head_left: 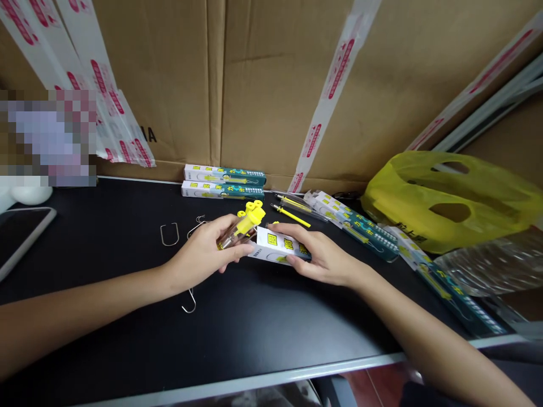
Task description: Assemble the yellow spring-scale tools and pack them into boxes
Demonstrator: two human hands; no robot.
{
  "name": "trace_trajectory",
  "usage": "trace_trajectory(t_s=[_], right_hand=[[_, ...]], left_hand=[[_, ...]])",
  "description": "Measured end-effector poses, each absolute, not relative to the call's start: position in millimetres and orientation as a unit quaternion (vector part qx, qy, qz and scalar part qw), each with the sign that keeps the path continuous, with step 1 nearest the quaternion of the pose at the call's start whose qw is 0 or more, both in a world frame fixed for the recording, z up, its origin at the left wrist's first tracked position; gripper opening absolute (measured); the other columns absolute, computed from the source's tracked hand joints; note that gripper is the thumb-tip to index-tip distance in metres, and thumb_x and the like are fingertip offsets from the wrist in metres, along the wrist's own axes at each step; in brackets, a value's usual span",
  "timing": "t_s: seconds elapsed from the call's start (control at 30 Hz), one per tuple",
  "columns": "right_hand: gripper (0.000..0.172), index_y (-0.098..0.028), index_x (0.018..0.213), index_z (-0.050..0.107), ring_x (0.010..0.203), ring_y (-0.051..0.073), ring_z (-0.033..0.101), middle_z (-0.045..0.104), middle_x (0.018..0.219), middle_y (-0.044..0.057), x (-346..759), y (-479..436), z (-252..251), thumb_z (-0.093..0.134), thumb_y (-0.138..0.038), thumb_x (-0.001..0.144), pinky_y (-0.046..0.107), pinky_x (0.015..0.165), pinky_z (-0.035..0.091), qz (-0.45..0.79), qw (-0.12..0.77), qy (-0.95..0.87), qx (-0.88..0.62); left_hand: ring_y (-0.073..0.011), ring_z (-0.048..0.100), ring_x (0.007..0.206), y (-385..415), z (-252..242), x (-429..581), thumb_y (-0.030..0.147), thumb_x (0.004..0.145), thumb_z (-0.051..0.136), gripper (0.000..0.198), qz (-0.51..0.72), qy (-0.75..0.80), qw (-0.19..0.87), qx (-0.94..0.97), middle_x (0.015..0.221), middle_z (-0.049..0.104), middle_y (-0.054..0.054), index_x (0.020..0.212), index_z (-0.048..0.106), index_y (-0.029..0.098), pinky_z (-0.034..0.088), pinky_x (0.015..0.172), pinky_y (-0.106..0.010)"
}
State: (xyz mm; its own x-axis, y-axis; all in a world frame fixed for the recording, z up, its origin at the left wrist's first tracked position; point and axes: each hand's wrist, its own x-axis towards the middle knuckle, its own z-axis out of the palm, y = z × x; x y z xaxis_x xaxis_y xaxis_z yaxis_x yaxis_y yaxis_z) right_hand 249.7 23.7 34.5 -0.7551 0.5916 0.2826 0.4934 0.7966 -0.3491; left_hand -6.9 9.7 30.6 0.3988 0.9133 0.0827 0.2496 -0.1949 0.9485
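- Your left hand [203, 251] is closed around the tubes [244, 226], a small clear bundle with yellow caps. Thumb and fingers pinch the clear lower part, so the caps stick up and away from you, free of the grip.
- Your right hand [324, 257] grips the box [275, 246], a small white one with yellow print. Your fingers lie flat along its top and far side and press it low over the table [254, 322], which seems to keep it from sliding.
- The tubes and the box meet in the middle of the table. The box's left end sits just under the tubes, touching or nearly so; I cannot tell whether that end is open.
- Two packs [224, 182] lie stacked flat against the cardboard [263, 85] at the back, out of the way of your hands.
- More packs [360, 226] run in a loose row along the right, beside the yellow bag [449, 198].
- Loose pens [292, 213] lie just behind the box.
- Wire hooks lie scattered on your left: one [169, 233] beyond your left hand, another [189, 302] under your wrist.
- A phone [21, 237] lies at the far left edge, well apart.
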Motion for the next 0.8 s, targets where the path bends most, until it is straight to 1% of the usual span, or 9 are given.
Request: trace_trajectory(t_s=[0.07, 0.17, 0.27, 0.33, 0.4, 0.57, 0.67, 0.73, 0.8], right_hand=[[0.052, -0.021, 0.138, 0.036, 0.11, 0.024, 0.062, 0.056, 0.134, 0.012, 250, 24, 34, 0.05, -0.026, 0.088, 0.037, 0.089, 0.051, 0.132, 0.201, -0.929, -0.282], [0.054, -0.021, 0.138, 0.038, 0.109, 0.023, 0.063, 0.059, 0.131, 0.011, 251, 23, 33, 0.052, -0.025, 0.086, 0.036, 0.089, 0.051, 0.132, 0.207, -0.932, -0.267], [0.056, -0.021, 0.138, 0.038, 0.108, 0.022, 0.064, 0.061, 0.129, 0.01, 250, 21, 33, 0.054, -0.022, 0.085, 0.033, 0.089, 0.051, 0.134, 0.207, -0.937, -0.248], [0.055, -0.021, 0.139, 0.038, 0.109, 0.021, 0.064, 0.061, 0.129, 0.011, 248, 19, 33, 0.054, -0.023, 0.087, 0.032, 0.09, 0.051, 0.139, 0.208, -0.937, -0.243], [0.052, -0.021, 0.139, 0.039, 0.109, 0.022, 0.063, 0.061, 0.129, 0.011, 248, 18, 34, 0.053, -0.024, 0.089, 0.032, 0.089, 0.051, 0.141, 0.211, -0.935, -0.248], [0.049, -0.022, 0.139, 0.038, 0.114, 0.023, 0.06, 0.057, 0.133, 0.011, 249, 16, 38, 0.049, -0.027, 0.092, 0.034, 0.089, 0.052, 0.152, 0.226, -0.925, -0.265], [0.048, -0.022, 0.14, 0.037, 0.116, 0.023, 0.059, 0.056, 0.134, 0.011, 248, 14, 39, 0.047, -0.027, 0.093, 0.036, 0.091, 0.051, 0.161, 0.22, -0.926, -0.262], [0.049, -0.022, 0.141, 0.034, 0.113, 0.022, 0.06, 0.056, 0.134, 0.011, 246, 11, 40, 0.045, -0.028, 0.094, 0.036, 0.089, 0.051, 0.162, 0.212, -0.925, -0.269], [0.053, -0.022, 0.142, 0.031, 0.106, 0.023, 0.064, 0.056, 0.134, 0.013, 242, 6, 40, 0.047, -0.035, 0.094, 0.035, 0.084, 0.052, 0.153, 0.198, -0.923, -0.291]], left_hand=[[-0.0043, 0.045, 0.037, 11, 28, -6, 0.045, 0.084, 0.06, 0.031, 0.351, 0.416, 0.524, 0.655, 0.059, 0.055, 0.007, 0.098, 0.052, 0.019, 0.033, 0.032, -0.014], [-0.0036, 0.043, 0.033, 12, 25, -5, 0.046, 0.088, 0.053, 0.028, 0.357, 0.408, 0.586, 0.603, 0.054, 0.051, 0.008, 0.089, 0.049, 0.018, 0.031, 0.03, -0.013], [-0.0018, 0.038, 0.03, 10, 22, -4, 0.046, 0.088, 0.055, 0.029, 0.355, 0.399, 0.62, 0.575, 0.05, 0.045, 0.01, 0.083, 0.045, 0.019, 0.027, 0.029, -0.012], [-0.0009, 0.036, 0.029, 9, 20, -4, 0.044, 0.084, 0.061, 0.03, 0.352, 0.391, 0.622, 0.58, 0.051, 0.044, 0.011, 0.085, 0.045, 0.019, 0.026, 0.028, -0.011], [-0.0001, 0.036, 0.03, 8, 18, -4, 0.043, 0.08, 0.067, 0.035, 0.358, 0.371, 0.617, 0.594, 0.056, 0.047, 0.01, 0.089, 0.043, 0.019, 0.027, 0.028, -0.011], [0.0003, 0.037, 0.031, 6, 16, -6, 0.045, 0.075, 0.071, 0.047, 0.382, 0.317, 0.622, 0.605, 0.064, 0.049, 0.01, 0.102, 0.04, 0.023, 0.027, 0.028, -0.011], [0.0001, 0.036, 0.032, 3, 19, -6, 0.042, 0.072, 0.075, 0.056, 0.373, 0.337, 0.615, 0.607, 0.065, 0.051, 0.01, 0.11, 0.038, 0.025, 0.029, 0.029, -0.012], [0.0, 0.037, 0.033, 0, 20, -4, 0.041, 0.072, 0.075, 0.057, 0.357, 0.363, 0.604, 0.614, 0.068, 0.053, 0.009, 0.113, 0.04, 0.025, 0.03, 0.029, -0.012], [0.0, 0.037, 0.035, -3, 22, -1, 0.041, 0.072, 0.075, 0.052, 0.338, 0.386, 0.588, 0.626, 0.069, 0.053, 0.008, 0.11, 0.045, 0.022, 0.03, 0.029, -0.012]])
